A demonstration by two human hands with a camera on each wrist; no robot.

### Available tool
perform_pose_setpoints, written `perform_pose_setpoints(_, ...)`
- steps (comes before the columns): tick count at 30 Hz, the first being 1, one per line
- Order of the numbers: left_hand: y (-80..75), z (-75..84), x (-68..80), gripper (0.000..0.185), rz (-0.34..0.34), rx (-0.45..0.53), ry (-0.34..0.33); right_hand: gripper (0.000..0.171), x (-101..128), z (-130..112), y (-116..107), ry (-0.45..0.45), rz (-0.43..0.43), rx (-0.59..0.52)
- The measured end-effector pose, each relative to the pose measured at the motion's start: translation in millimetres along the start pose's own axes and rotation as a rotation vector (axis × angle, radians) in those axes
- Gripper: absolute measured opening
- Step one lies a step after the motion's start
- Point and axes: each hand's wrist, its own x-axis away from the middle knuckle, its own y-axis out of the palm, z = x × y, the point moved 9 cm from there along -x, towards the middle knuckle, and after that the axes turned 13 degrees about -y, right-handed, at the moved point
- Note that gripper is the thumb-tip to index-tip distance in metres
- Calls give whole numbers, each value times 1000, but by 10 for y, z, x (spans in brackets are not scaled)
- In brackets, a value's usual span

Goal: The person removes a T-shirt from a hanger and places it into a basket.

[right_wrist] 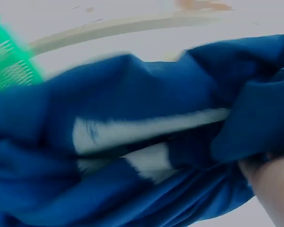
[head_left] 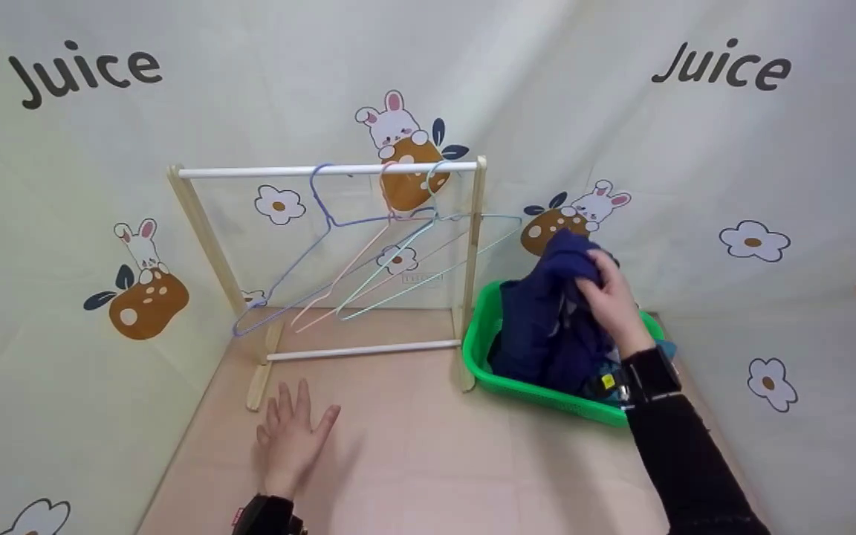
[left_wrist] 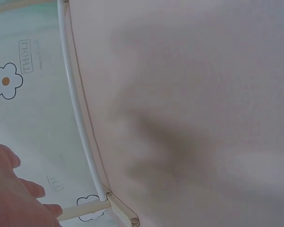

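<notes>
My right hand (head_left: pixel 610 301) pinches the top of a navy blue garment (head_left: pixel 547 312) and holds it up, bunched, with its lower part inside a green plastic basket (head_left: pixel 547 399). White patches show among the folds of the garment (right_wrist: pixel 151 94) in the right wrist view. My left hand (head_left: pixel 290 438) hovers over the table with fingers spread and nothing in it; in the left wrist view some of its fingers (left_wrist: pixel 31 187) show at the lower left. Nearest to it is the left foot of a small wooden clothes rack (head_left: pixel 257 383).
A blue hanger (head_left: pixel 272 290), a pink hanger (head_left: pixel 346 271) and a mint green hanger (head_left: pixel 387 260) hang from the rack's white top rail (head_left: pixel 250 172). Other dark and teal cloth (head_left: pixel 666 348) lies in the basket. A printed curtain (head_left: pixel 576 111) closes off the back and sides.
</notes>
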Motion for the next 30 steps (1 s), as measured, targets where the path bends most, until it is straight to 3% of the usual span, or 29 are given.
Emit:
perform_pose_setpoints(3,18,-7,-4,93,-7,4,1,34,298,306,191,68,-193,189)
perform_pose_setpoints(7,41,-22,-5,94,-10,-6,-8,47,683,626,419,91,-428,392)
perform_pose_setpoints(13,84,-25,11,94,-3,-15,-5,61,1146,877,695,132,-664,508)
perform_pose_setpoints(21,170,141,13,91,19,-14,41,59,1476,992,915,178,-767,545)
perform_pose_setpoints(30,244,523,50,87,21,-22,128,58,1632,799,979,283,-759,576)
